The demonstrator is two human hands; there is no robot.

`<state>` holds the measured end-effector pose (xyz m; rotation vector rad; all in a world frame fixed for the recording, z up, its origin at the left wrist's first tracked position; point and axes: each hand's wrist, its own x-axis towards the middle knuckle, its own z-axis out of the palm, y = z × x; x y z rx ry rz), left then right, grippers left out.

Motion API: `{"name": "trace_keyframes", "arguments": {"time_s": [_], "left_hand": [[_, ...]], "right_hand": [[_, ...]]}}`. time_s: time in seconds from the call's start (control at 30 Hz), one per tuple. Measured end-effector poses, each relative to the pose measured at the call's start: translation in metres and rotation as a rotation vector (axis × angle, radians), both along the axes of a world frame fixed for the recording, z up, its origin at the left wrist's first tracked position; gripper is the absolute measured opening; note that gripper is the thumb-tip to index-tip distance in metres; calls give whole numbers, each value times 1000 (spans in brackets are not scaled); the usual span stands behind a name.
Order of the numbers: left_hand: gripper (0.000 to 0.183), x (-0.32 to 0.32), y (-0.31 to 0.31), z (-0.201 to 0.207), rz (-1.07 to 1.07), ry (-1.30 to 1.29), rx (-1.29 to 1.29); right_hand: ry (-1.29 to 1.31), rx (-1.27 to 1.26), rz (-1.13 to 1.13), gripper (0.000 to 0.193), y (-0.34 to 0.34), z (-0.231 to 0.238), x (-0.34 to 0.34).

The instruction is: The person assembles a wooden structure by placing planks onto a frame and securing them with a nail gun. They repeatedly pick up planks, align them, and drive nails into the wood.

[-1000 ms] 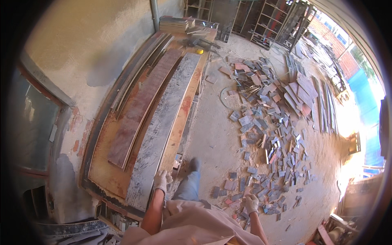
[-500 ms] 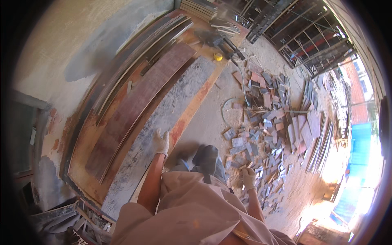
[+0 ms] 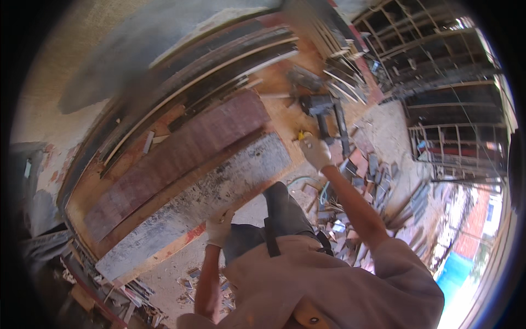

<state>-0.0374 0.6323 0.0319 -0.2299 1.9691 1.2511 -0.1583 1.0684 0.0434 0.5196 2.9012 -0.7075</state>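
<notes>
My right hand (image 3: 316,152), in a white glove, is stretched far forward to the end of a long workbench (image 3: 164,253). Its fingers are curled right beside a small yellow object (image 3: 301,134); blur hides whether they hold it. A dark power tool (image 3: 320,105) lies just beyond the hand. My left hand (image 3: 219,230), also gloved, rests on the near edge of a long grey, paint-spattered board (image 3: 219,189) lying on the bench. A reddish-brown plank (image 3: 175,159) lies alongside the grey board, farther from me.
Long strips and battens (image 3: 219,71) are stacked along the plastered wall (image 3: 82,66) behind the bench. Broken tile pieces (image 3: 350,181) litter the sandy floor to my right. Metal frames (image 3: 438,93) stand at the far right. Scrap wood (image 3: 115,299) lies under the bench's near end.
I have leaned forward along the bench. My right hand rose from beside my leg and reached out to the yellow object by the tool. My left hand stayed on the grey board.
</notes>
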Motion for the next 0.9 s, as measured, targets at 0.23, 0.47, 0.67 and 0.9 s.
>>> {"name": "trace_keyframes", "arguments": {"time_s": [0.23,0.47,0.67,0.9], "left_hand": [[100,-70,84,-8,169,479,-873],[101,-74,96,-24,207,362,-863],[92,-75,95,-29,314,446,-744],[99,-68,91,-24,340,457,-788]], "right_hand": [[115,313,529,26,-6,-25,-268],[236,541,784,29,-60,-62,-420],[121,679,907,23,-81,-93,-469],[221,-58,1044,19,-80,7,-392]]}}
